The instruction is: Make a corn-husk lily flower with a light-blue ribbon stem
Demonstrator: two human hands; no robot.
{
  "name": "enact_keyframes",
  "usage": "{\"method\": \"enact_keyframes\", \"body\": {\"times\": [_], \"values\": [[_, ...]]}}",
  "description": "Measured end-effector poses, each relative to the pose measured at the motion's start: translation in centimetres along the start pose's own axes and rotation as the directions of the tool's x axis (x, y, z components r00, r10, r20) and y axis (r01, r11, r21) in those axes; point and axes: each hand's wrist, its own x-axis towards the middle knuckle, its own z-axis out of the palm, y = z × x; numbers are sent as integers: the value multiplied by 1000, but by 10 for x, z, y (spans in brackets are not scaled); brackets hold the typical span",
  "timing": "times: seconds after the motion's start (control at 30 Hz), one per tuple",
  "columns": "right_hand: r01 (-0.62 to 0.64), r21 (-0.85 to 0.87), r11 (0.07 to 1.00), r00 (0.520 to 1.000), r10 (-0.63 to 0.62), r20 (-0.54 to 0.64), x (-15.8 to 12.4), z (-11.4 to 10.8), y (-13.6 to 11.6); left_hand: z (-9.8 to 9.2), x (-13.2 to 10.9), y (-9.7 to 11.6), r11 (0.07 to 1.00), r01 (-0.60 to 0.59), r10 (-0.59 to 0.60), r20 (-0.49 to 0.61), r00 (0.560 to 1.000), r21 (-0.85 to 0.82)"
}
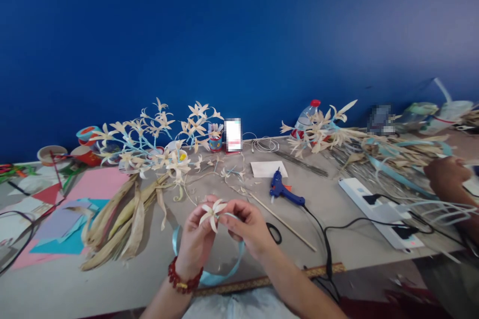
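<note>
Between my two hands, above the table's front edge, is a small cream flower with pointed petals. My left hand wears a red bead bracelet and pinches the flower from the left. The fingers of my right hand are closed on a light blue ribbon right beside the flower. This ribbon loops down below both hands. A blue glue gun lies to the right of my right hand, and a thin wooden stick lies nearer. Black scissor handles show partly beside my right hand.
Dried husks and coloured paper lie at left. Behind stand branches of cream flowers. A white power strip with cords is at right, near another person's hand. A bottle stands by the blue wall.
</note>
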Motion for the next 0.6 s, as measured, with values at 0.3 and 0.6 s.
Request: {"method": "enact_keyframes", "body": {"times": [0.3, 0.6], "values": [[340, -418, 843, 919, -392, -43, -6, 4, 4, 7, -7, -2, 997, -79, 79, -112, 991, 3], [-29, -1, 1000, 999, 29, 28, 1, 2, -3, 1, -3, 4, 1000, 5, -5, -1, 1000, -7]]}}
